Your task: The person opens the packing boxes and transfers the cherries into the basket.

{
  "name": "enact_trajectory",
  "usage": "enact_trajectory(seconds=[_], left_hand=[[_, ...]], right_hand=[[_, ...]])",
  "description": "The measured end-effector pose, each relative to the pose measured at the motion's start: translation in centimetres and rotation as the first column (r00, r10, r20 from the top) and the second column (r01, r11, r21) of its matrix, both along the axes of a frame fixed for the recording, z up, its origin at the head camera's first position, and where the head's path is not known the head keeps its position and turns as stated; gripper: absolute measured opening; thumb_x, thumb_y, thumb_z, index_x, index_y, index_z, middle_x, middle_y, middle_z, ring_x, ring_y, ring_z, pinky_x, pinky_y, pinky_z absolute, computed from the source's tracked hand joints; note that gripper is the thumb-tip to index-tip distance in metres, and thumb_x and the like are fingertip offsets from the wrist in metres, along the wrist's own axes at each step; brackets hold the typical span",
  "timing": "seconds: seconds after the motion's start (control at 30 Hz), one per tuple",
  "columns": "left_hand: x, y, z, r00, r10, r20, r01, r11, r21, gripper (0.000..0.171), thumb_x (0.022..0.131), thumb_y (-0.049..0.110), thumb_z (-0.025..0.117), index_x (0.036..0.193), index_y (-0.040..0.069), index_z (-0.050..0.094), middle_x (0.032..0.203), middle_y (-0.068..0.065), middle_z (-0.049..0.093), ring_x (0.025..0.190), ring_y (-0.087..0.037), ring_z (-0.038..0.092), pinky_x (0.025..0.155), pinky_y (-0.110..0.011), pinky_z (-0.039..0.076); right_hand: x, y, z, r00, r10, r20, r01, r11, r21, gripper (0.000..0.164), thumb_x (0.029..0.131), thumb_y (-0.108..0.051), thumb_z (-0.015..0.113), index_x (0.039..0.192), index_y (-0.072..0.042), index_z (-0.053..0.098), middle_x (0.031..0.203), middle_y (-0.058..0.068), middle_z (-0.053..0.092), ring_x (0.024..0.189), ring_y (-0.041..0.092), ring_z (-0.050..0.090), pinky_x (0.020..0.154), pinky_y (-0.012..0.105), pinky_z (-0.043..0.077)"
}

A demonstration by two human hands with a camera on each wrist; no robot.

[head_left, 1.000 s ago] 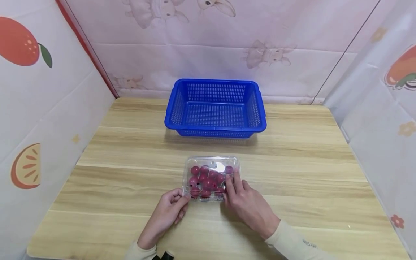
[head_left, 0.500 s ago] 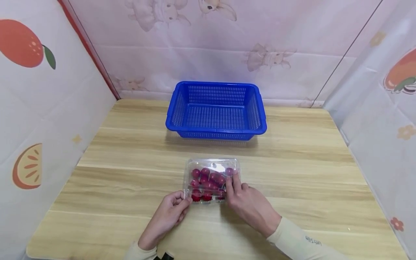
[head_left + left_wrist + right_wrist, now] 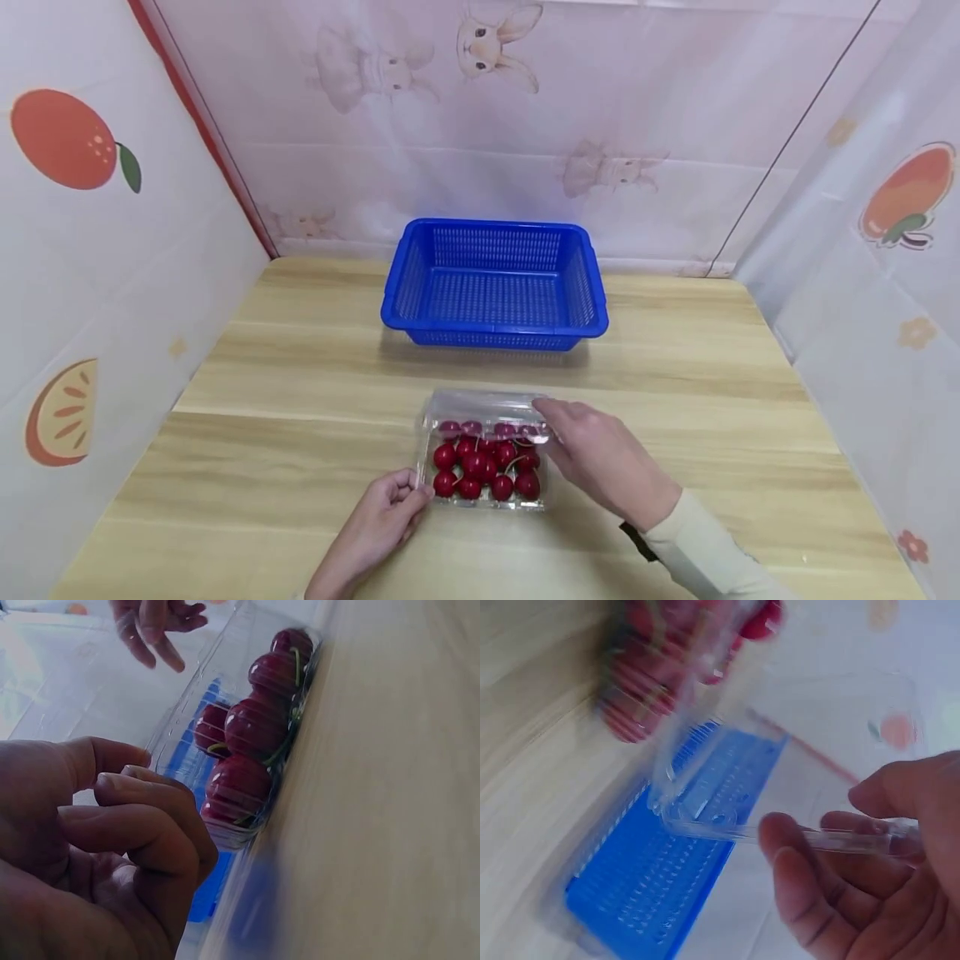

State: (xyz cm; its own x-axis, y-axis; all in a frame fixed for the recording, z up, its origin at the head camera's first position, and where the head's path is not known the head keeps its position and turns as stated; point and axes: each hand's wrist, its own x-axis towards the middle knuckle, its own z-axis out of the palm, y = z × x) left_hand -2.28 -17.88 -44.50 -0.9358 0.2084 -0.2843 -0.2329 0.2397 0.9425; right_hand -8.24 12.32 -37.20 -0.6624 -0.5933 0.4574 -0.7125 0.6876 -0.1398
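Note:
A clear plastic clamshell box [image 3: 555,492] rests on the table, with several dark red cherries [image 3: 475,467] on green stems inside. Its clear lid [image 3: 483,403] is hinged up and tilted back along the far side. At the near left corner, my left hand [image 3: 381,523] pinches the rim between thumb and curled fingers. My right hand [image 3: 611,458] holds the lid's right edge; in the right wrist view the lid's edge [image 3: 742,834] passes between thumb and fingers. Cherries [image 3: 255,727] show through the box wall in the left wrist view.
A blue perforated basket [image 3: 495,329] stands behind the box, with nothing seen in it. Beneath both lies a wood-grain table [image 3: 712,375]. Printed cloth walls [image 3: 300,183] enclose the back and sides.
My right hand has gone from pressing on the box's top to raising the lid away, uncovering the cherries. The left hand keeps its hold on the corner. The head view has tilted up slightly.

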Motion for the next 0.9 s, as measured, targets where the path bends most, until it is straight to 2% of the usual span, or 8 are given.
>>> enact_trajectory(seconds=[0.07, 0.13, 0.23, 0.3, 0.47, 0.63, 0.73, 0.9], left_hand=[[0.4, 0.0, -0.1, 1.000, -0.013, 0.000, 0.013, 1.000, -0.008, 0.027, 0.102, 0.018, 0.062, 0.094, -0.007, 0.059, 0.062, 0.006, 0.050, 0.049, -0.002, 0.041, 0.045, -0.015, 0.033], [0.6, -0.1, -0.2, 1.000, -0.022, -0.002, 0.022, 1.000, -0.012, 0.027, 0.102, 0.019, 0.062, 0.094, -0.007, 0.059, 0.064, 0.005, 0.050, 0.050, -0.002, 0.042, 0.046, -0.015, 0.033], [0.8, -0.1, -0.2, 0.999, -0.038, -0.005, 0.038, 0.999, -0.020, 0.027, 0.102, 0.020, 0.062, 0.095, -0.006, 0.060, 0.065, 0.005, 0.051, 0.051, -0.002, 0.042, 0.047, -0.015, 0.034], [0.9, -0.2, -0.1, 0.998, -0.056, -0.009, 0.056, 0.998, -0.039, 0.027, 0.102, 0.020, 0.062, 0.094, -0.006, 0.060, 0.065, 0.005, 0.051, 0.052, -0.001, 0.043, 0.047, -0.015, 0.035], [1.0, -0.5, 0.3, 0.992, -0.120, -0.048, 0.116, 0.990, -0.077, 0.029, 0.103, 0.021, 0.062, 0.090, -0.005, 0.059, 0.066, 0.005, 0.050, 0.052, 0.000, 0.043, 0.048, -0.016, 0.036], [0.5, -0.5, 0.6, 0.978, -0.176, -0.112, 0.169, 0.983, -0.074, 0.032, 0.103, 0.020, 0.060, 0.088, -0.008, 0.056, 0.062, 0.008, 0.047, 0.051, 0.001, 0.041, 0.047, -0.015, 0.032], [0.7, -0.5, 0.6, 0.977, -0.188, -0.101, 0.181, 0.980, -0.077, 0.033, 0.103, 0.021, 0.060, 0.089, -0.009, 0.058, 0.061, 0.009, 0.047, 0.050, 0.001, 0.041, 0.047, -0.014, 0.032], [1.8, -0.8, 0.7, 0.982, -0.182, -0.055, 0.177, 0.981, -0.081, 0.033, 0.102, 0.022, 0.062, 0.090, -0.008, 0.058, 0.063, 0.008, 0.048, 0.052, 0.001, 0.043, 0.047, -0.015, 0.035]], right_hand=[[-0.7, 0.6, 0.3, 0.994, 0.013, 0.106, -0.003, 0.996, -0.094, 0.035, 0.090, -0.003, 0.074, 0.124, 0.001, 0.065, 0.101, 0.011, 0.078, 0.081, 0.018, 0.076, 0.072, 0.028, 0.063], [-1.5, 1.1, 0.4, 0.979, 0.019, 0.204, 0.017, 0.985, -0.173, 0.031, 0.095, -0.005, 0.070, 0.126, -0.001, 0.067, 0.098, 0.009, 0.078, 0.077, 0.014, 0.074, 0.070, 0.024, 0.061], [-2.5, 1.7, 0.3, 0.941, 0.025, 0.338, 0.068, 0.964, -0.258, 0.026, 0.100, -0.009, 0.067, 0.125, -0.005, 0.068, 0.093, 0.006, 0.076, 0.074, 0.006, 0.068, 0.067, 0.019, 0.058], [-3.0, 2.0, 0.1, 0.916, 0.021, 0.401, 0.102, 0.954, -0.283, 0.025, 0.101, -0.011, 0.066, 0.124, -0.006, 0.069, 0.096, 0.006, 0.077, 0.077, 0.006, 0.068, 0.068, 0.020, 0.058], [-4.2, 2.4, -0.3, 0.867, 0.012, 0.499, 0.173, 0.931, -0.323, 0.028, 0.102, -0.014, 0.064, 0.129, -0.004, 0.068, 0.109, 0.011, 0.078, 0.084, 0.016, 0.073, 0.073, 0.024, 0.061], [-5.6, 2.9, -1.0, 0.809, 0.031, 0.587, 0.254, 0.882, -0.397, 0.031, 0.103, -0.011, 0.062, 0.131, 0.002, 0.066, 0.116, 0.019, 0.076, 0.091, 0.033, 0.077, 0.077, 0.032, 0.064], [-6.1, 3.0, -1.7, 0.778, 0.047, 0.627, 0.282, 0.865, -0.414, 0.032, 0.103, -0.011, 0.062, 0.131, 0.004, 0.065, 0.116, 0.022, 0.075, 0.091, 0.038, 0.076, 0.078, 0.037, 0.064], [-6.4, 2.5, -3.0, 0.725, 0.062, 0.686, 0.316, 0.855, -0.411, 0.029, 0.103, -0.010, 0.061, 0.127, 0.005, 0.066, 0.112, 0.024, 0.075, 0.088, 0.037, 0.075, 0.077, 0.039, 0.064]])
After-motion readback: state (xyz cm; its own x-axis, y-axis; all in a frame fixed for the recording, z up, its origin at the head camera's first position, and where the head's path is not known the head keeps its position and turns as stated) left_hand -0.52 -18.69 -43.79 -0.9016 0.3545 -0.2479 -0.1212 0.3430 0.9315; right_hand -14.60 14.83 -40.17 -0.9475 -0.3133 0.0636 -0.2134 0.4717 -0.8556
